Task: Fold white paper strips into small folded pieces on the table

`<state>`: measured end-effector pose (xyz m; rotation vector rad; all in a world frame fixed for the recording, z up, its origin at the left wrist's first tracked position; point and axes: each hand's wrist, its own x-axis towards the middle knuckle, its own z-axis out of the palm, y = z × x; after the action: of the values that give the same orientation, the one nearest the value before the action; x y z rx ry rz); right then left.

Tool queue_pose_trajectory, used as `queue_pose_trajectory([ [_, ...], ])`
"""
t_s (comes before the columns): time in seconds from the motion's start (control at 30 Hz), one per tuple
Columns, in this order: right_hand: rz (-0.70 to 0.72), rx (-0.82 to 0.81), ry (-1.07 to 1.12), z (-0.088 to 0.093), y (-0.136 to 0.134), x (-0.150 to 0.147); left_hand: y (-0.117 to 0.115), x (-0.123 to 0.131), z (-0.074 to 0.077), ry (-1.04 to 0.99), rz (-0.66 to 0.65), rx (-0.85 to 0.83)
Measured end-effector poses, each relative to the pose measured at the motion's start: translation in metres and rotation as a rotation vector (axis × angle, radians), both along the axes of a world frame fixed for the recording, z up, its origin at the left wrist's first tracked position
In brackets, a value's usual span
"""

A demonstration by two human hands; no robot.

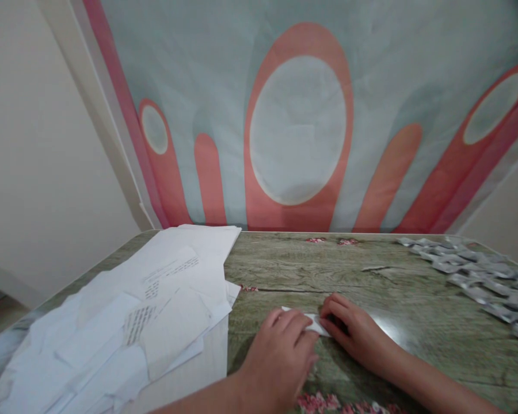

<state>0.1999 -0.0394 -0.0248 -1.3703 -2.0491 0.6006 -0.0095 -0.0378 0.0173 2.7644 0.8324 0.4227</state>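
A small folded strip of white paper [315, 325] lies on the wood-patterned table [285, 270] between my hands. The fingers of my left hand [280, 351] are bent together over the strip's left part and hide it. My right hand [354, 328] pinches its right end, thumb below and curled fingers above. To the left, a wide heap of loose white sheets and cut pieces [176, 333] spreads over the table, some with printed text.
Rows of linked, folded grey-white paper pieces [479, 276] lie along the table's right side. A grey-blue cloth with red shapes [297, 132] hangs behind the table's back edge. A pale wall [38, 144] stands at the left.
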Motion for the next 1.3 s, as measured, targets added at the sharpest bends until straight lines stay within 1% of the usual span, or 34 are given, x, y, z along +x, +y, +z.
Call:
queue_pose_trajectory([
  [0.1,-0.014,-0.002,-0.002,0.001,0.0,0.0,-0.008,0.001,-0.005,0.107,-0.083,-0.009],
  [0.27,-0.028,-0.002,-0.022,0.003,0.001,-0.001,-0.006,-0.001,-0.014,0.203,-0.097,-0.106],
  [0.4,-0.035,0.004,-0.035,0.002,0.002,0.001,-0.004,-0.001,-0.015,0.21,-0.084,-0.16],
  [0.57,-0.045,0.002,-0.05,0.001,0.002,0.001,-0.004,-0.001,-0.016,0.199,-0.079,-0.183],
  [0.83,-0.05,0.012,-0.065,0.001,0.002,0.0,-0.004,-0.002,-0.02,0.188,-0.075,-0.179],
  [1.03,-0.053,0.021,-0.062,0.003,0.003,0.0,-0.003,-0.001,-0.018,0.208,-0.075,-0.173],
  [1.3,-0.043,0.015,-0.07,0.001,0.003,0.001,-0.003,-0.001,-0.018,0.216,-0.078,-0.181],
])
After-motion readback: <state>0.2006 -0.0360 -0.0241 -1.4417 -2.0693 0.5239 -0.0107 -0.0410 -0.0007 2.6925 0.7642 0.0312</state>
